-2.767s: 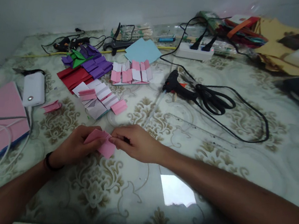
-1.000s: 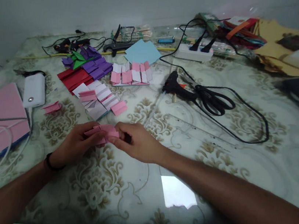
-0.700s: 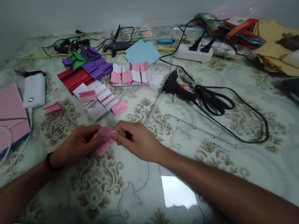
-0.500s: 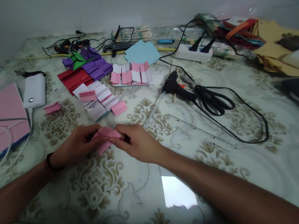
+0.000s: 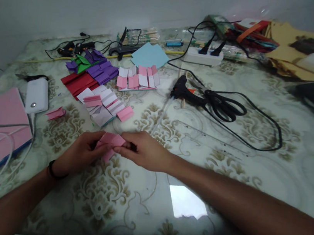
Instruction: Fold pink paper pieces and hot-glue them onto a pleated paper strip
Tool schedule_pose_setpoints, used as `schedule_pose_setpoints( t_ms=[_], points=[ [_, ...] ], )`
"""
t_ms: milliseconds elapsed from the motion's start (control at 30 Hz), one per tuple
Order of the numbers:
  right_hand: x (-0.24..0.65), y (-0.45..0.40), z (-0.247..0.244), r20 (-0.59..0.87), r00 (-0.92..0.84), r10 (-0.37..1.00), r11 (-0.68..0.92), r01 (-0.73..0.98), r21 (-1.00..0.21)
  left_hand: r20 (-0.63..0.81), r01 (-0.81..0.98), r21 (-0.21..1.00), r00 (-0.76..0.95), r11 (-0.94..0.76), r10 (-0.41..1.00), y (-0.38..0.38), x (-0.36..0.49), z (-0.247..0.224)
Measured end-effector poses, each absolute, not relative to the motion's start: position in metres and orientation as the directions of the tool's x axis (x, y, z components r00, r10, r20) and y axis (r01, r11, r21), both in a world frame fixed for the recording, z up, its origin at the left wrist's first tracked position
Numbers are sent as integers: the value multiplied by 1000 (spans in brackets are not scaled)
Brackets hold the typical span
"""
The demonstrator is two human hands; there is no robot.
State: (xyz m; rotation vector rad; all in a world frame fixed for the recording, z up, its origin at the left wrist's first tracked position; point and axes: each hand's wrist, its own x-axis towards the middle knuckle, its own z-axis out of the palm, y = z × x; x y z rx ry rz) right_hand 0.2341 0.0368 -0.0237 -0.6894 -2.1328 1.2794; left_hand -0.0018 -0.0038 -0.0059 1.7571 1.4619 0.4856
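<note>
Between both hands, over the near middle of the patterned tabletop: a folded pink paper piece, with the underside hidden, so lifted or resting, impossible to say. Probably very light, stiff along the creases but soft across the flat panels, hardly slippery, easy to crumple under a hard squeeze. Best taken by a doubled edge, with a flat thumb and light pressure. Pinched at one side by the left hand, with the thumb across the face and the fingers behind; pinched at the opposite edge by the right hand, between thumb and fingers, with the rest curled and partly hidden. Left forearm slanting up from the lower left, dark band at the wrist; right forearm reaching in from the right, wrist fairly straight. Farther off, a black glue gun.
</note>
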Motion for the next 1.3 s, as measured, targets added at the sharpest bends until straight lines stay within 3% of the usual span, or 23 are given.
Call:
schedule_pose_setpoints(
  t_ms=[267,1300],
  points=[
    [236,36,-22,183,-710,680,366,112,-924,-268,620,784,301,26,915,-1,-4,-5],
    [234,36,-25,190,-675,713,325,78,-942,-182,569,822,330,-41,926,-2,-2,-6]
  ],
)
